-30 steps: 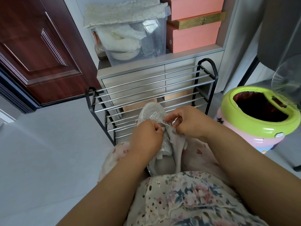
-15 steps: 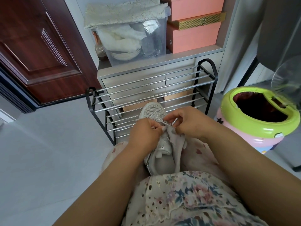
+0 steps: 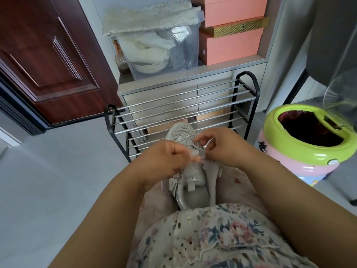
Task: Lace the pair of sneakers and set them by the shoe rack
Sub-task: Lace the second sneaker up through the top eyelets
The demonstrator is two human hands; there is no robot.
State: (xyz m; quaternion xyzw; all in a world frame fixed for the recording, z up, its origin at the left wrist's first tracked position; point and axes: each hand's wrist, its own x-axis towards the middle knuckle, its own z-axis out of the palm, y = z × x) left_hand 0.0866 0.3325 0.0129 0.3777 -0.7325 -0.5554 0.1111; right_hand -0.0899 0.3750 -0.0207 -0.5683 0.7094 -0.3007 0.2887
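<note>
Fingertips of your left hand [image 3: 164,161] and right hand [image 3: 222,147] meet over the throat of the sneaker [image 3: 190,171], both curled and pinching the pale lace [image 3: 197,152] where it crosses between them; motion blur there hides which eyelet you are working. The shoe lies in your lap on the floral dress [image 3: 212,235], toe pointing away toward the shoe rack [image 3: 181,105], tongue and heel opening turned up to you. Judge the sneaker light and soft: the mesh upper will give under pressure, so steady it by the firmer sole edge or heel collar and not by the toe mesh. The lace is limp and thin and will likely slip if held mid-length; pinch it close to its stiff tip when feeding an eyelet. Only this one shoe shows, so the pair's other half remains to be found. Just right of the rack stands a bin [image 3: 309,136] with a green rim.
</note>
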